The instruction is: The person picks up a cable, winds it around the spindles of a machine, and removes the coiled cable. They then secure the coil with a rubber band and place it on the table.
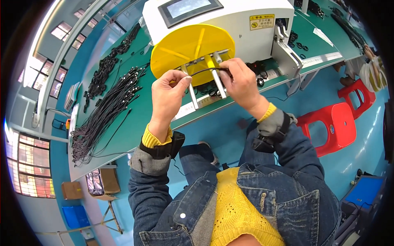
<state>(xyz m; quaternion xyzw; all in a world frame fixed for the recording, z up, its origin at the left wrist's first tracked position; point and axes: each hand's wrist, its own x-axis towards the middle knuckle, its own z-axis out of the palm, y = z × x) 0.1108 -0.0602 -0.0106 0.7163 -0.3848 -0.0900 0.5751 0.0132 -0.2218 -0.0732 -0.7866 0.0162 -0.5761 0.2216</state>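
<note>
My left hand point(169, 91) pinches one end of a thin black cable point(204, 71) in front of a yellow disc point(193, 46) on a white machine point(230, 24). My right hand point(241, 82) grips the other end of that cable near two upright metal pins point(217, 80) sticking out from the disc. The cable runs in a short arc between both hands. Both wrists wear black straps over yellow cuffs and denim sleeves.
A green workbench point(135, 119) holds a long bundle of black cables point(104, 110) at the left and small coiled black cables point(297, 41) by the machine. Red plastic stools point(334, 127) stand on the blue floor at right. Another person's arm point(371, 71) shows at far right.
</note>
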